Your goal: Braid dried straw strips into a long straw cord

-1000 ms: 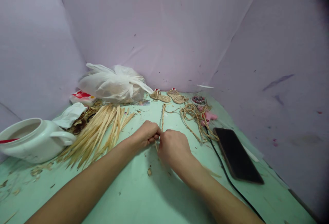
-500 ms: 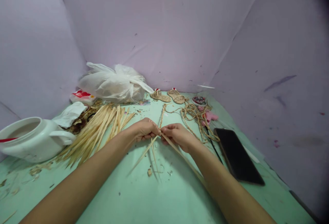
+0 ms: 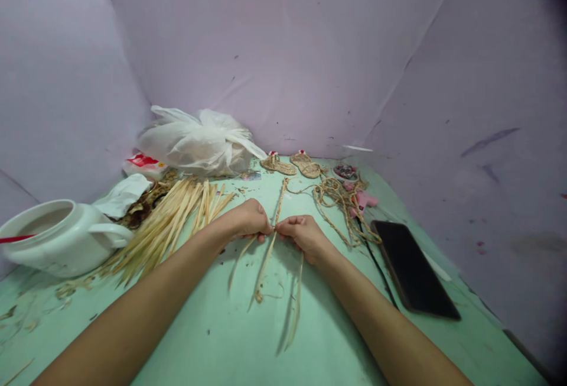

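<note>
A thin braid of dry straw-coloured strips runs away from me along the green tabletop. At its near end my left hand and my right hand pinch the loose strands, their fingertips almost meeting. One strand hangs from the left hand, and another long strand trails below the right. Between them a middle strand hangs straight down from the braid. A coil of finished braided cord lies beyond the right hand, joined by a thin length near the braid's far end.
Left of my arm lies a bundle of pale strips beside a white pot. Farther back are a white plastic bag and two small woven sandals. On the right are a pink glue gun and a black phone.
The long strand that lay along my right forearm now hangs below the right hand. The hands have drawn slightly apart, and a middle strand hangs between them.
</note>
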Motion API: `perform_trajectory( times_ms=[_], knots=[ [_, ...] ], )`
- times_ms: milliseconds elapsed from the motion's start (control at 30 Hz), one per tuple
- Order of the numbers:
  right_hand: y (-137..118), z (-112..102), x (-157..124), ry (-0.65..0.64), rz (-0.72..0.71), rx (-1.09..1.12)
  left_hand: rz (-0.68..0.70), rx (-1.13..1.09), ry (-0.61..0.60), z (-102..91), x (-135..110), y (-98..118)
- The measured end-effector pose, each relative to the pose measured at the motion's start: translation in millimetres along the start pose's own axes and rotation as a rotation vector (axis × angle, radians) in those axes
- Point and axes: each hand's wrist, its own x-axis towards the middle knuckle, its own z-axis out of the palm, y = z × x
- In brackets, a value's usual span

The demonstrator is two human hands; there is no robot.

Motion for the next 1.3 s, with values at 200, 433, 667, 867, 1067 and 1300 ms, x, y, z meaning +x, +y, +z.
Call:
perform_trajectory(
  times_ms=[200, 433, 667, 867, 1067, 1300],
  knots=[
    [-1.1, 4.6, -4.0, 0.009, 0.065, 0.176, 0.067, 0.352, 0.212, 26.3, -18.8, 15.0],
    [3.3, -0.7, -1.7, -0.095, -0.008, 0.182, 0.048, 0.172, 0.225, 16.9, -21.3, 19.6],
    [4.8, -8.1, -7.1, -0.149, -0.065, 0.168, -0.064, -0.504, -0.028, 14.2, 1.8, 8.8],
    [10.7, -11.6, -1.7, -0.115, -0.120, -0.005, -0.055, -0.392, -0.066, 26.4, 4.1, 6.6],
    [15.8, -10.4, -5.0, 0.074, -0.329, -0.635, -0.035, 0.043, 0.219, 34.6, 6.6, 8.5],
    [-7.0, -4.8, -34.1, 0.218, -0.309, -1.147, 0.099, -0.029, 0.266, 44.1, 19.3, -5.3]
  ],
)
